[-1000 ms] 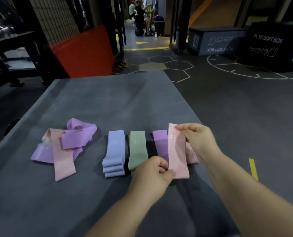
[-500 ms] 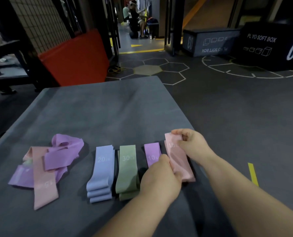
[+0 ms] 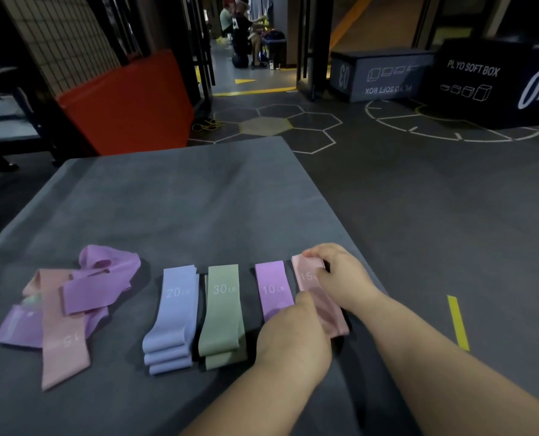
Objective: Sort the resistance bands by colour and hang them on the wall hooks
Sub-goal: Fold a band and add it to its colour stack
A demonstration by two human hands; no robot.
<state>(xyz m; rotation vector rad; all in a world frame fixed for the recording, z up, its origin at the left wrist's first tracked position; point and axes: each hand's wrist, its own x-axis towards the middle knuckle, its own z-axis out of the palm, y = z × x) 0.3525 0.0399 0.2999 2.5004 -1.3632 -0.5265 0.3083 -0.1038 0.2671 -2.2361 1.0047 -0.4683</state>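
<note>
Risk: pink 15 LB band (image 3: 317, 297) is soft and stretchy. If I release it unevenly, I judge its folds could spring open or slip off the counter's (image 3: 183, 199) right edge, which it lies near. It could also lap onto the purple 10 LB band (image 3: 273, 289) just beside it and muddle the colours.
Band position: flat on the counter toward the near right corner, last in the row.
Right hand (image 3: 340, 278): fingers (image 3: 317, 251) curled over the band's far end, pinching it.
Left hand (image 3: 293, 338): thumb pinches the band's near half; the other fingers are hidden behind the hand.
Sorted row: blue 20 LB stack (image 3: 175, 313), green 30 LB stack (image 3: 222, 309), then purple, then pink, left to right.
Unsorted heap (image 3: 67, 303): purple and pink bands tangled near the left edge.
Wall hooks: not in view.
</note>
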